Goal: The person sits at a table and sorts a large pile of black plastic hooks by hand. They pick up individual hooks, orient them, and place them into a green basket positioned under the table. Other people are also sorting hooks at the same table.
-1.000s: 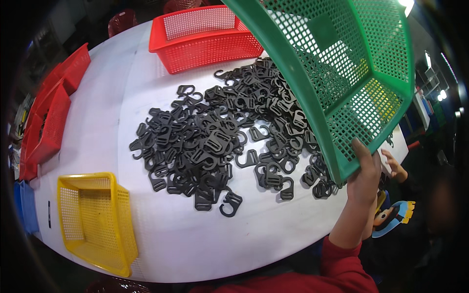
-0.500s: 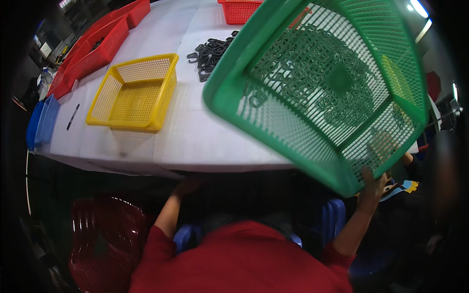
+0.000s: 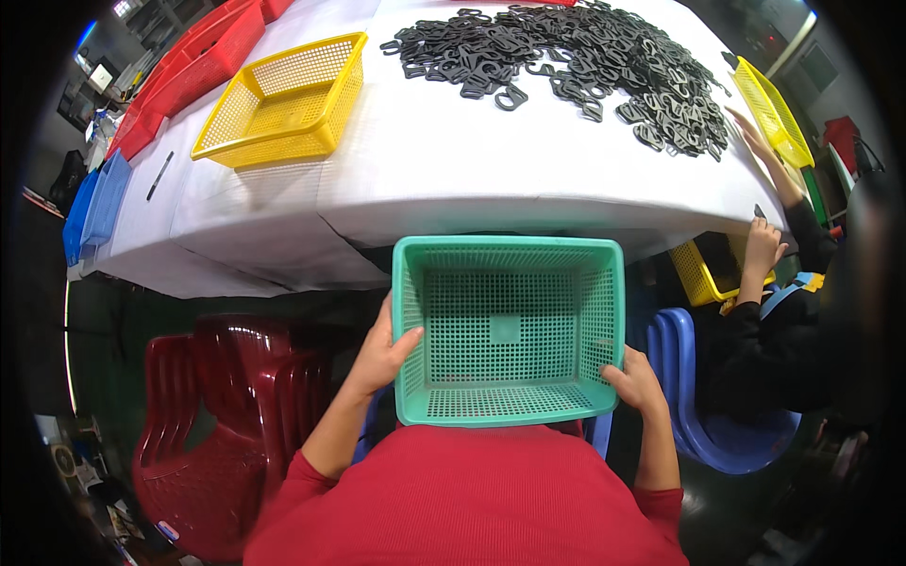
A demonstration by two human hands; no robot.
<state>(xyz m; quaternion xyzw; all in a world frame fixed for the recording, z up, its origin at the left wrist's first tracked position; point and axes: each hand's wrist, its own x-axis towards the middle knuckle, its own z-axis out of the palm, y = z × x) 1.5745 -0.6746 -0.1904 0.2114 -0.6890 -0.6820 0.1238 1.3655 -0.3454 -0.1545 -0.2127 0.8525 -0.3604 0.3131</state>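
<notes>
An empty green plastic basket is held in front of my body, below the table's near edge, its open top toward me. My left hand grips its left wall, thumb over the rim. On the opposite side my right hand clasps the right wall, thumb inside. Beyond the basket, a wide heap of small black plastic buckles lies spread on the white-covered table. Left of that heap stands an empty yellow basket.
Red bins and blue bins line the table's left side, near a pen. At right, a co-worker's hand is over a yellow basket; another yellow basket stands beyond. Red chairs and blue chairs flank me.
The green basket has come down from above the table to my body and levelled out. My left hand has risen to grip it. The buckle heap now shows fully.
</notes>
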